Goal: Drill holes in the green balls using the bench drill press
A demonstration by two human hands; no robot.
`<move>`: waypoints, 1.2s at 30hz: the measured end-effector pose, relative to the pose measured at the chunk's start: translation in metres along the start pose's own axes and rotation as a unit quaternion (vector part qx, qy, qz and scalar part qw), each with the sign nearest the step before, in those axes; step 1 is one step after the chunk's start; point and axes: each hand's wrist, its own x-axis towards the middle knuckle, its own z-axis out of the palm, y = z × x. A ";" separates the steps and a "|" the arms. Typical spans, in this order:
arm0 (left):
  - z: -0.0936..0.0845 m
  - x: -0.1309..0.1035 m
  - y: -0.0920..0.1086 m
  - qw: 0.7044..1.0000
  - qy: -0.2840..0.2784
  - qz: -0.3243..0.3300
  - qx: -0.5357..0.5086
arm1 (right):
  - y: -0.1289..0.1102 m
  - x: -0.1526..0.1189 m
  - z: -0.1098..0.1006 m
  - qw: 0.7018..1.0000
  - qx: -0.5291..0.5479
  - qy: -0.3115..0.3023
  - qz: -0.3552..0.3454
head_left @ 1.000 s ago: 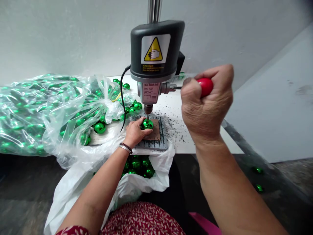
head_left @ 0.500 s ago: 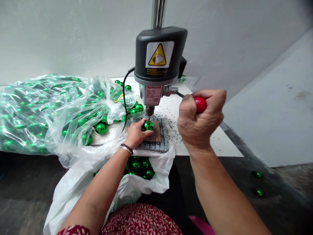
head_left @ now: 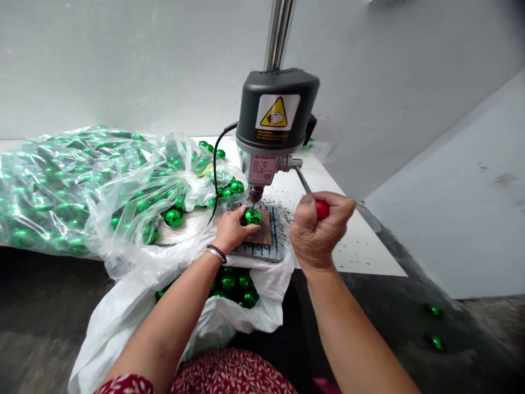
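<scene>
My left hand (head_left: 233,230) grips a shiny green ball (head_left: 251,216) between thumb and fingers. The ball rests on a brown square board (head_left: 266,234) on the grey slotted base (head_left: 259,253) of a small bench drill (head_left: 279,106). Right above the ball is the drill's chuck (head_left: 256,193); whether the bit enters the ball I cannot tell. My right hand (head_left: 318,230) is closed around the red knob (head_left: 322,209) of the drill's feed lever (head_left: 302,179).
A clear plastic bag (head_left: 61,186) full of green balls lies on the white table (head_left: 365,246) at left, with loose balls beside it. A white bag (head_left: 262,314) with more balls hangs below the drill. Dark shavings are scattered around. Two balls (head_left: 435,343) lie on the floor at right.
My right hand has moved down and slightly left with the lever, and the chuck sits lower toward the ball. My left hand still holds the ball on the board. The view has shifted slightly.
</scene>
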 end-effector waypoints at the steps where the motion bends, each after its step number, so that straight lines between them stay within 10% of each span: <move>1: 0.000 0.000 0.000 1.000 0.001 0.000 -0.004 | -0.002 0.006 0.001 1.000 0.004 0.002 0.002; 9: -0.004 -0.013 0.001 0.992 0.005 -0.004 -0.128 | -0.014 0.097 0.022 0.997 -0.009 -0.063 0.046; 23: -0.087 -0.115 -0.039 0.987 -0.145 0.046 0.050 | -0.031 0.102 0.018 0.984 0.020 -0.086 0.157; 29: -0.130 -0.067 -0.053 0.977 0.090 -0.118 0.153 | -0.035 0.102 0.016 0.981 0.005 -0.094 0.169; 36: -0.131 -0.013 -0.098 0.937 -0.007 -0.223 0.269 | -0.030 0.098 0.014 0.986 0.007 -0.087 0.144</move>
